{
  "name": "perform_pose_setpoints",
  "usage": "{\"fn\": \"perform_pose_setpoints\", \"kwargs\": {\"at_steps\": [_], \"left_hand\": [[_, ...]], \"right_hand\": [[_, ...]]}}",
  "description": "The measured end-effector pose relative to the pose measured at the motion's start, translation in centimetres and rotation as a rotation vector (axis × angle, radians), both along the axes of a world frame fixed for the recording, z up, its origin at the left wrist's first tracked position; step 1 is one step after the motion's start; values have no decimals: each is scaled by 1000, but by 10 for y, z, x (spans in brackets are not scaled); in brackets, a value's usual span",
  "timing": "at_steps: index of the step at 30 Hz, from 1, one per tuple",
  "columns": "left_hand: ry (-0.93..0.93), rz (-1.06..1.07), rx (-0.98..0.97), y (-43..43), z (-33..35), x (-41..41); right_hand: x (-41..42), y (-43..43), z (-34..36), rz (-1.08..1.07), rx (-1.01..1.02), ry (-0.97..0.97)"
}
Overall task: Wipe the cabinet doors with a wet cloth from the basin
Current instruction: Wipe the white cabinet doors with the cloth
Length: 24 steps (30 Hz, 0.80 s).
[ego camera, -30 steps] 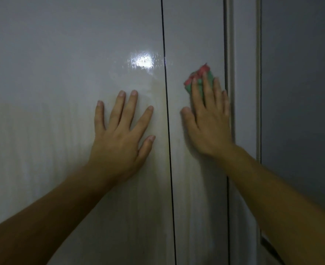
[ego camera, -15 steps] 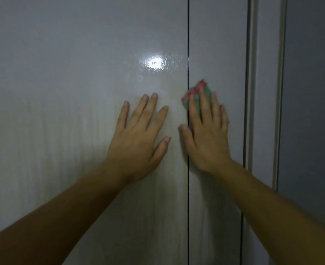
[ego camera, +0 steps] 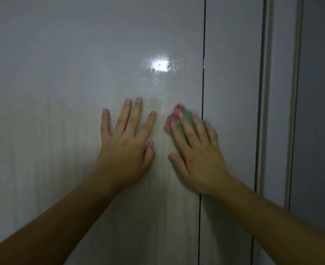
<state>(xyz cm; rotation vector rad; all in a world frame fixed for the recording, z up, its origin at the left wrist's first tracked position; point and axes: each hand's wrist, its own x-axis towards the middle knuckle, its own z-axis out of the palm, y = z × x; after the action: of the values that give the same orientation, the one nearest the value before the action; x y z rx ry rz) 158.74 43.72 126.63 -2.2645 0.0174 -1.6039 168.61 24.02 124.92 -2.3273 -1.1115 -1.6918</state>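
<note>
across the door seam, right hand flat on cloth, left hand beside

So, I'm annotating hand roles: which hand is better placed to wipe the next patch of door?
Right. The right hand presses the cloth flat against the wide door, just left of the seam. The left hand lies bare and spread on the same door, holding nothing.

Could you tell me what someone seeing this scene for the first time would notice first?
Probably the bright glare on the glossy left cabinet door, just above both hands. Below it, the left hand lies flat on that door. The right hand presses a red-and-green cloth against it, beside the dark seam between the doors.
</note>
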Motion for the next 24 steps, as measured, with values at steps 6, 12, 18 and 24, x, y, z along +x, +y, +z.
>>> {"fn": "perform_pose_setpoints", "kwargs": {"at_steps": [6,12,18,24], "left_hand": [[19,-85,-23,5,1,-2],[2,-135,-16,14,-6,-16],[-32,27,-81,36,-20,-20],[-29,-31,-63,43,-19,-25]], "right_hand": [[10,-7,68,-14,102,27],[-3,14,12,7,-46,-42],[2,10,62,-7,36,-14],[-16,36,9,28,-89,-83]]}}
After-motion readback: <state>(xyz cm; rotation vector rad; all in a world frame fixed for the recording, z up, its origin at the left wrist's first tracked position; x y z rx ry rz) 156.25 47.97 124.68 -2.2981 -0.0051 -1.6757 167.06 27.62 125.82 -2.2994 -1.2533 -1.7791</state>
